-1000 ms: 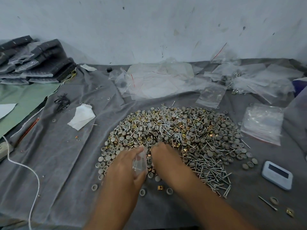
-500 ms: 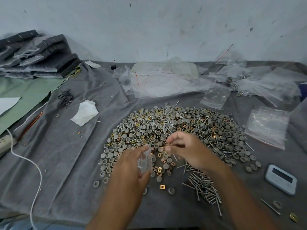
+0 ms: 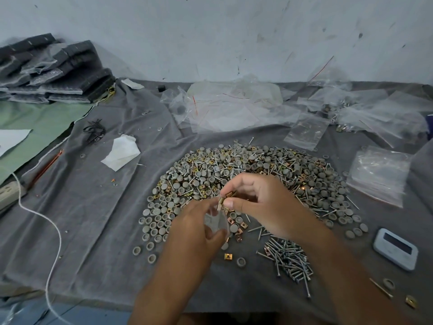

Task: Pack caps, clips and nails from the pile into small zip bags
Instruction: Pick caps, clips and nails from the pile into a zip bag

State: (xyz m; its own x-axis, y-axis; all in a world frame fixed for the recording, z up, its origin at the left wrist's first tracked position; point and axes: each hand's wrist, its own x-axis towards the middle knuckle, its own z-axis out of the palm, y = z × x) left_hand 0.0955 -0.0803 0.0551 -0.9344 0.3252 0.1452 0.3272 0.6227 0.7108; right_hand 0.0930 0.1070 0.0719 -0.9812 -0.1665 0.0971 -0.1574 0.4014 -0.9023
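Surface: grey cloth (image 3: 93, 219), mixed pile (image 3: 257, 170).
Left hand (image 3: 199, 231): grips zip bag (image 3: 216, 221).
Right hand (image 3: 264, 202): pinches brass clips (image 3: 226, 198) at bag mouth.

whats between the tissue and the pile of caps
In the head view, mostly bare grey cloth lies between the tissue and the pile; only a few tiny specks sit on it.
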